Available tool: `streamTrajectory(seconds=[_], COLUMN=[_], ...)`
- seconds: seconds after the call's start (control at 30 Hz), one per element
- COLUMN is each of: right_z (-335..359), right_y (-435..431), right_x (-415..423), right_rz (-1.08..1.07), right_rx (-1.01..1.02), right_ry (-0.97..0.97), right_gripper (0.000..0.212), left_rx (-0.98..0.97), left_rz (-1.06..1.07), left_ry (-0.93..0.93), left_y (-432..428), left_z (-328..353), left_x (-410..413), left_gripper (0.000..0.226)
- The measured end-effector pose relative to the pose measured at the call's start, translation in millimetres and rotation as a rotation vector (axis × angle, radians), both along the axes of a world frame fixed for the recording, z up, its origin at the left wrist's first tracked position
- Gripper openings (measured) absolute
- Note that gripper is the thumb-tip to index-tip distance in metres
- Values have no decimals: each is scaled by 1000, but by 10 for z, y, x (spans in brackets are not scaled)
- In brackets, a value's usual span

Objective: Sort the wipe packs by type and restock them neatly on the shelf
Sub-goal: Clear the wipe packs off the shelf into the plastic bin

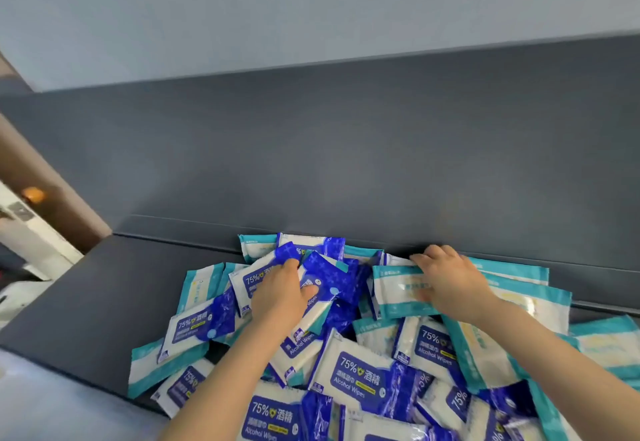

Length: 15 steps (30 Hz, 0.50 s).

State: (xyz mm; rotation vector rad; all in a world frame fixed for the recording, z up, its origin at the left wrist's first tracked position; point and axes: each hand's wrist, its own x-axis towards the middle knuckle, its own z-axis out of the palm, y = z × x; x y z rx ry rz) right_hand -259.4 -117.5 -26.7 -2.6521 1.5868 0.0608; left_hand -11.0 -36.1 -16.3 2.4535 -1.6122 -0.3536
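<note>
Two pack types lie mixed in one heap [346,354] on the dark shelf [104,302]: blue packs [356,378] marked 75% Alcohol Wipes, and teal packs [485,350] with teal-edged seals. No sorted row is visible, so sorting is judged to be at an early stage. The left hand [282,290] grips one blue pack [325,284] near the top of the heap, thumb across its face. The right hand [450,281] holds one teal pack [394,291] at the back of the shelf, fingers curled over its far edge. The packs appear light, soft and flexible, with glossy film likely to slide pack on pack. Take hold across the short width, thumb on the face and fingers underneath. Avoid the thin sealed ends, which would let the pack droop.
</note>
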Motion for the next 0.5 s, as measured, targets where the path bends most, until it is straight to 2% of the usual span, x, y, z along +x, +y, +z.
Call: streamTrajectory(seconds=[0.07, 0.23, 0.37, 0.5], right_z=[43, 113, 353, 553], right_y=[-17, 84, 209, 362], right_x=[24, 163, 442, 864], right_rz=[5, 28, -21, -12], right_rx=[-8, -54, -24, 53], right_ry=[12, -115, -321, -489], right_gripper=[50, 45, 40, 32], left_rx=[30, -28, -151, -270], left_rz=[2, 23, 100, 199], left_ry=[13, 112, 249, 265], left_y=[-10, 67, 259, 548], left_z=[-2, 39, 166, 332], left_x=[-49, -83, 21, 299], left_gripper=[53, 42, 36, 35])
